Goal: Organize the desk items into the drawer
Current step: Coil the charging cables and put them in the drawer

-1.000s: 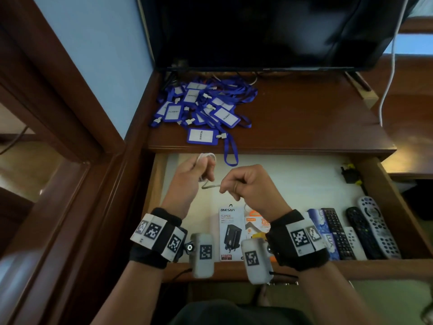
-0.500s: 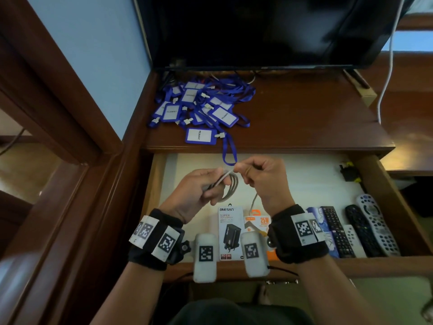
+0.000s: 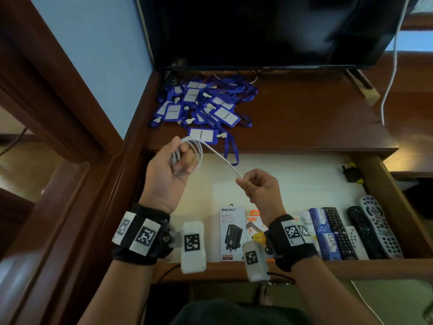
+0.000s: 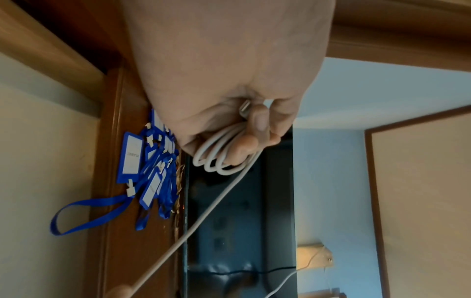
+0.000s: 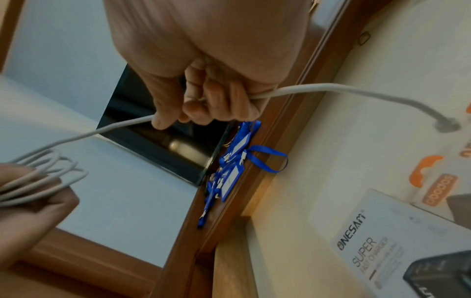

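Note:
A white charging cable [image 3: 220, 159] stretches between both hands above the open drawer [image 3: 304, 181]. My left hand [image 3: 174, 160] grips several coiled loops of it [image 4: 219, 161], thumb pressed over them. My right hand [image 3: 255, 187] is curled round the straight run [image 5: 122, 124], and the loose plug end [image 5: 446, 124] trails out behind the fist. A pile of blue badge holders with lanyards [image 3: 201, 106] lies on the desk top [image 3: 304, 118] behind the drawer.
Along the drawer's front edge lie a charger box [image 3: 232, 233], an orange box [image 3: 254, 221], blue packets [image 3: 321, 233] and several remote controls [image 3: 365, 228]. A small black plug [image 3: 350, 172] sits at the right wall. A dark screen [image 3: 269, 31] stands behind.
The hands were together at the coil; now they have drawn apart. My left hand rose to the left with the coil, my right slid down along the cable, stretching a straight run between them.

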{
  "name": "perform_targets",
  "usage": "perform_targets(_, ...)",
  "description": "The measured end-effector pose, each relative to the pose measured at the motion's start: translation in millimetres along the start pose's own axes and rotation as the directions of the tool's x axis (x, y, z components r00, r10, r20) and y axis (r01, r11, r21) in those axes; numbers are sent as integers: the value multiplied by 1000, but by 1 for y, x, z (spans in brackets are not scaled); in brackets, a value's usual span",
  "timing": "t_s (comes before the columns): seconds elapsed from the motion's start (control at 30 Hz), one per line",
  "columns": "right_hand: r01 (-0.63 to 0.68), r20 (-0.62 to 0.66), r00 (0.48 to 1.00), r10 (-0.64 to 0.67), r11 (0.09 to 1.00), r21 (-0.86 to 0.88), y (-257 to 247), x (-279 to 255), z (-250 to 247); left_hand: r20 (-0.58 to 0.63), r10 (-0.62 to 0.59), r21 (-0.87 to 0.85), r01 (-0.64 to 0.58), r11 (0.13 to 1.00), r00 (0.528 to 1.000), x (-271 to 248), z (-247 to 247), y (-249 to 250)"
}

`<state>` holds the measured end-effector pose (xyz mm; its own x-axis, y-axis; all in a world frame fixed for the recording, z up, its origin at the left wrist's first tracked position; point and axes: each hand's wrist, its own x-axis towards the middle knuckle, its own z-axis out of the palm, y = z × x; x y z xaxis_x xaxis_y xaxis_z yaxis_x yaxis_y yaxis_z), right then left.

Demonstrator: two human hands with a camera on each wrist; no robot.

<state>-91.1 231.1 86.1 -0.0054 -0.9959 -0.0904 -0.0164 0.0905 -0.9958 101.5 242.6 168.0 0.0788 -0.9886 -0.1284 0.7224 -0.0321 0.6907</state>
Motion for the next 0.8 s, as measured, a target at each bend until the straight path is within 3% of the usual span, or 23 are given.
perform_targets(0.17, 51, 143, 989, -34, 992, -118, -4, -1, 12, -34, 83, 278, -71, 958, 996, 0, -1, 0)
perform_targets(0.27, 58, 251, 968, -8, 980, -191, -15, -3, 16, -38, 165, 570, -115, 814, 986, 2, -5, 0)
perform_targets(0.37, 83, 382, 924, 27, 960, -269, -29, -5, 20, -55, 162, 611, -95, 786, 985, 6, -8, -8)
perform_targets(0.47, 121, 469, 883, 27, 952, -282, -39, -7, 26, -37, 142, 728, -71, 682, 989, 8, -9, -22)
perform_targets(0.63, 176, 359, 927, -107, 970, -165, -47, -3, 23, 12, 20, 817, -21, 576, 1000, 8, -6, -36)
perform_targets(0.8, 235, 167, 963, -210, 960, -151, -47, 5, 17, 50, -102, 809, 20, 587, 994, 3, -1, -39)
